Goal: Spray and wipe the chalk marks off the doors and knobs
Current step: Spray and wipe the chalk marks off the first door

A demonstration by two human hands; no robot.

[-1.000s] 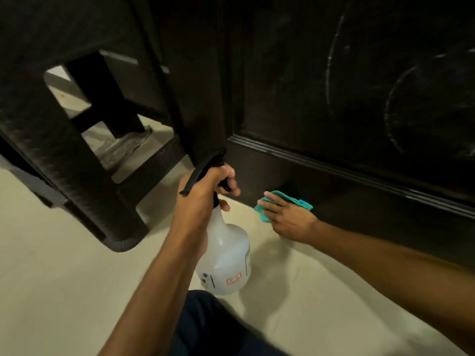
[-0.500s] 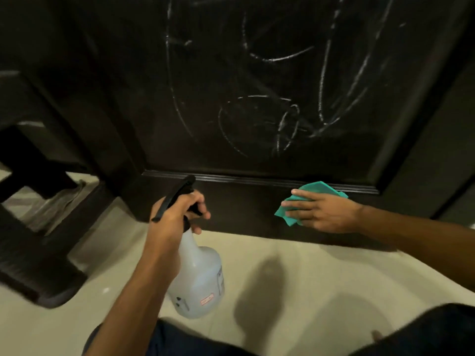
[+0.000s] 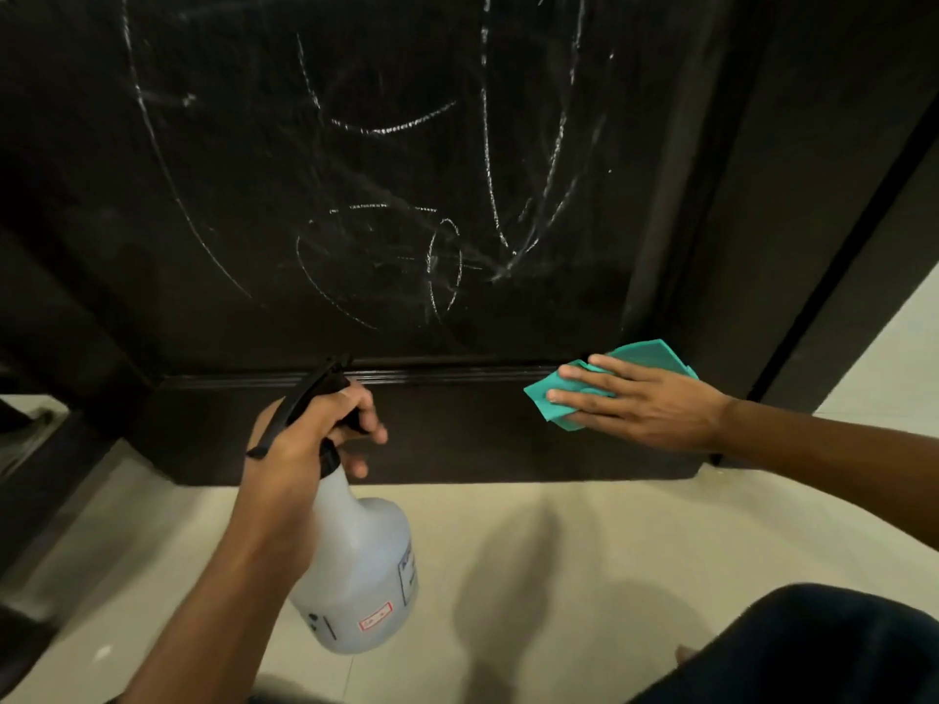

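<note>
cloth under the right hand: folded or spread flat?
Folded. The teal cloth shows layered edges and creases, pressed against the door by the right hand.

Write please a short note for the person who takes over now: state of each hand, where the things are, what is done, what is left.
Left hand: grips the spray bottle by its neck, held off the floor, nozzle toward the door.
Right hand: presses the cloth flat on the door's bottom rail, right side.
Done: cannot tell; the rail looks free of marks.
Left: chalk marks cover the panel above; spray and wipe them. No knobs in view.
</note>
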